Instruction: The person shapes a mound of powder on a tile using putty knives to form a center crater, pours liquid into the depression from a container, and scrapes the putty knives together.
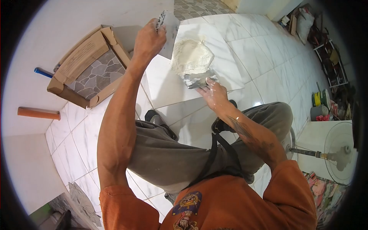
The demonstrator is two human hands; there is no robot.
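A mound of pale cream powder (193, 55) lies on a loose white marbled tile (226, 73) in front of my feet. My left hand (148, 40) is closed on the dark, white-spattered edge of a wide flat scraper (168, 42), held up at the left of the mound. At the mound's near edge, my right hand (214, 94) grips a second metal scraper (199, 79), with white material smeared on its blade. White specks cover the fingers of my right hand.
An open cardboard box (82, 57) with stone-patterned tiles (99, 73) stands at the left, near a blue handle (43, 72) and an orange tube (38, 112). A fan (339, 153) stands at the right. A metal rack (331, 63) and clutter line the right wall.
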